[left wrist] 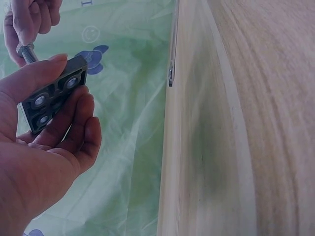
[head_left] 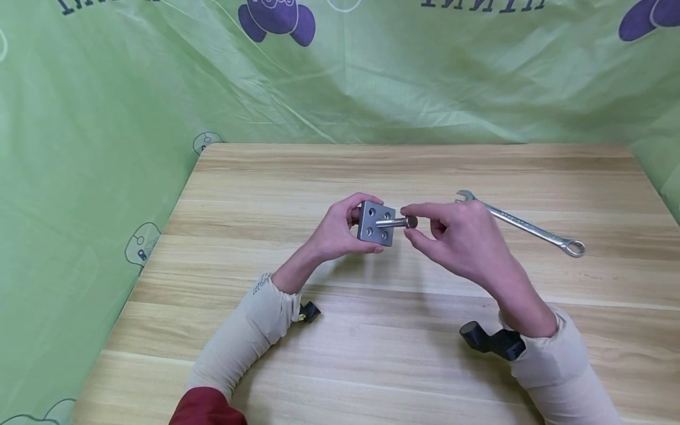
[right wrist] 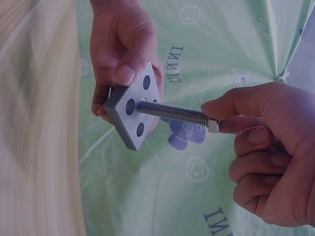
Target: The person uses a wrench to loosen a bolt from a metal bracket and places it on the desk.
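Observation:
My left hand (head_left: 340,227) holds a small square grey metal plate (head_left: 368,227) by its edges, clear of the table. The plate has holes near its corners, and its recessed underside (left wrist: 56,105) shows in the left wrist view. From the middle of its other face a long threaded hex bolt (right wrist: 174,113) sticks out, head away from the plate. Thumb and forefinger of my right hand (head_left: 467,239) pinch the bolt at its head; the other fingers are curled in. How deep the bolt sits is hidden.
A combination wrench (head_left: 531,228) lies on the wooden table (head_left: 265,177) beyond and right of my right hand. Green printed sheeting (head_left: 340,94) hangs behind the table and along its left side. Black camera mounts (head_left: 491,341) stick out at both wrists.

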Demonstrator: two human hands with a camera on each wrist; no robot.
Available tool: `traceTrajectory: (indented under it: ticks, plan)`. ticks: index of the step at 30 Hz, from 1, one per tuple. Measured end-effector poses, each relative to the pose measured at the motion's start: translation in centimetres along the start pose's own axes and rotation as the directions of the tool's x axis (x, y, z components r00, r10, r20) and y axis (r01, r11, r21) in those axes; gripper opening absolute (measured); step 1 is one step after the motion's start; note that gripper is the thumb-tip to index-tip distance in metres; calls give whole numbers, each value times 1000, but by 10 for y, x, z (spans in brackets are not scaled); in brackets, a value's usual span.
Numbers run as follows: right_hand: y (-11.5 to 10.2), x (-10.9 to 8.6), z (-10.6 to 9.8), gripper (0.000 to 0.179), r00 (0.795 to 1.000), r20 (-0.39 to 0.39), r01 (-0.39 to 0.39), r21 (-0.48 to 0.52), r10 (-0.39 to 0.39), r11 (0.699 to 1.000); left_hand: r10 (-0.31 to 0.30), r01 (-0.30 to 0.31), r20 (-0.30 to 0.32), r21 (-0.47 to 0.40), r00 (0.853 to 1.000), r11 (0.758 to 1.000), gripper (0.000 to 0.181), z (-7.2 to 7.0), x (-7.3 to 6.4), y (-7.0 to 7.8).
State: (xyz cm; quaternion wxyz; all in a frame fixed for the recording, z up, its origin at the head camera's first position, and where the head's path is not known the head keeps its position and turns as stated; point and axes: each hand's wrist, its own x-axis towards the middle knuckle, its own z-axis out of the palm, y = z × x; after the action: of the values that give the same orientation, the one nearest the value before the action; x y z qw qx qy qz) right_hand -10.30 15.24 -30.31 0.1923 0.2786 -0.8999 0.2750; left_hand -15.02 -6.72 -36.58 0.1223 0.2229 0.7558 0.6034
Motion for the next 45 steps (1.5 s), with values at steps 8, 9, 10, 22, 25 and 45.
traceTrajectory:
  ticks: [8,9,10,22,25,45]
  plan:
    - [0,1,-1,32,999,18,35,-1,-35,999,-4,4,-2,2,1000,1000,69,-1,0,1]
    - [-1,1,-2,34,999,33,9,-11,-9,1000,-4,4,-2,5,1000,1000,69,-1,0,1]
    - [-2,1,-3,36,999,47,-21,-23,22,1000,-5,5,-2,8,1000,1000,69,-1,0,1]
    - [-6,5,0,35,962,130,-227,-108,240,968,-6,6,-4,10,1000,1000,69,-1,0,2]
    - [-6,5,1,33,965,127,-218,-107,231,970,-3,3,-1,15,1000,1000,70,-2,0,1]
    - [-2,1,-2,25,999,29,26,28,-27,999,7,-7,-2,3,1000,1000,70,-1,0,1]
